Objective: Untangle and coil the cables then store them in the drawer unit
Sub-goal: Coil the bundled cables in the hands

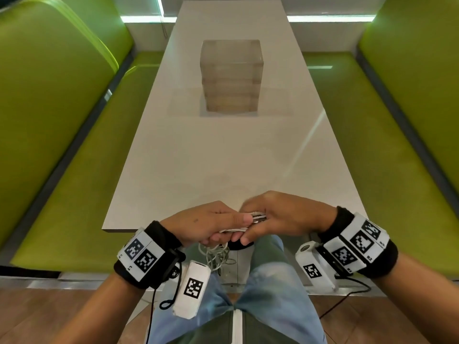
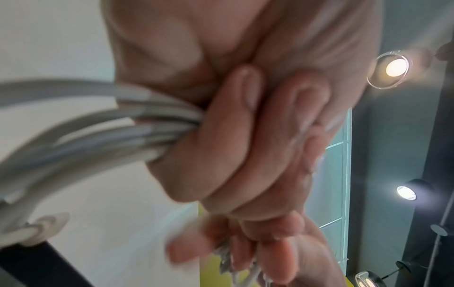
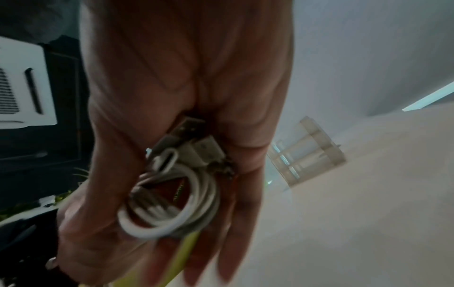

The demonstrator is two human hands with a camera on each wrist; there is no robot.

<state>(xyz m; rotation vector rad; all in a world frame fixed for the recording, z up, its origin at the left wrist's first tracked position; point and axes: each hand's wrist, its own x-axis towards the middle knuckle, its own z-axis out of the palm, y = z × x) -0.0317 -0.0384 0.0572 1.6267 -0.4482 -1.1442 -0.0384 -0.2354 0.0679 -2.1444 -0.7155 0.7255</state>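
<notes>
Both hands meet just in front of the table's near edge. My left hand [image 1: 218, 227] grips a bundle of white cables [image 1: 248, 223], its fingers [image 2: 236, 139] curled round the strands [image 2: 137, 126]. My right hand [image 1: 270, 217] holds the other end of the bundle: a coil of white cable [image 3: 179, 202] with USB plugs [image 3: 196, 145] lies against its palm. A tangle of loose cable [image 1: 216, 255] hangs below the hands. The clear drawer unit [image 1: 232, 75] stands far back on the table, and shows again as the drawer unit [image 3: 307, 153] in the right wrist view.
The long white table [image 1: 223, 157] runs away from me between two green benches [image 1: 82, 155]. My legs in blue jeans [image 1: 268, 281] are under the hands. Black leads [image 1: 173, 289] hang from the wrist bands.
</notes>
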